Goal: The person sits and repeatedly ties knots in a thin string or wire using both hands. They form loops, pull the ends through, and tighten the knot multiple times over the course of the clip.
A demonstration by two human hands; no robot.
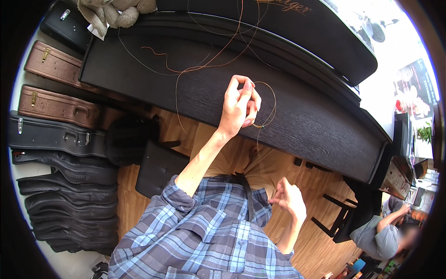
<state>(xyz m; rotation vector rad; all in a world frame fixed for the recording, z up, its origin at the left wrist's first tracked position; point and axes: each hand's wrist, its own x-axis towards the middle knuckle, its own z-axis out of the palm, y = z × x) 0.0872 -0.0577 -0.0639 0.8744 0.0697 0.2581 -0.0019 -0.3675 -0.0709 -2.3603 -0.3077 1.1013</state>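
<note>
From the head view, a thin coiled wire string (268, 104) is pinched by the left hand (238, 104) above the black piano lid (297, 116). The right hand (290, 199) is curled, apparently empty. The string is judged light, springy, kink-prone; best held near its end.

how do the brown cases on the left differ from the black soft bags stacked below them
The two brown cases look hard-shelled, with metal latches; the black soft bags look limp and creased, and no latches show on them. The brown cases lie nearer the closed black piano, while the soft bags lie lower in the view. There are two brown cases, but several soft bags overlap in a pile. Both kinds lie along the left side.
</note>
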